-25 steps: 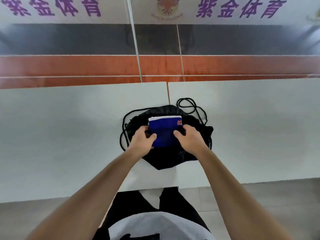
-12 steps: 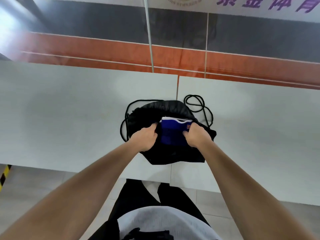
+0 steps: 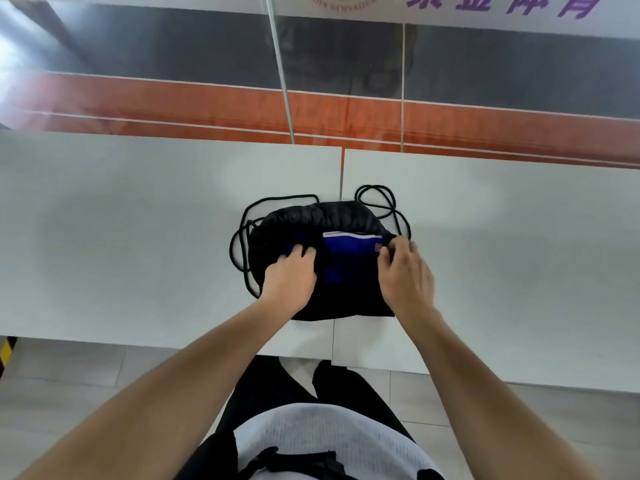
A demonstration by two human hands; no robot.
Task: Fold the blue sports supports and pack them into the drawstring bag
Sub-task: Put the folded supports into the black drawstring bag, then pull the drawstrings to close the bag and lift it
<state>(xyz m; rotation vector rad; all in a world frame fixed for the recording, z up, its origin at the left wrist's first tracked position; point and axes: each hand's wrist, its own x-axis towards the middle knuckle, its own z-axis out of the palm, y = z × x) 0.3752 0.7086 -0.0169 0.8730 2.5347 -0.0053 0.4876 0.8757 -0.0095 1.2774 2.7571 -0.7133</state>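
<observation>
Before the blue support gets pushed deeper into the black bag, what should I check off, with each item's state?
1. Blue support folded flat: ok.
2. Support fully inside the bag: not ok, its white-edged top shows.
3. Left hand on the bag fabric: ok.
4. Right hand at the support's right corner: ok.
5. Cords clear of the opening: ok.
6. Other supports already inside: cannot tell.
</observation>
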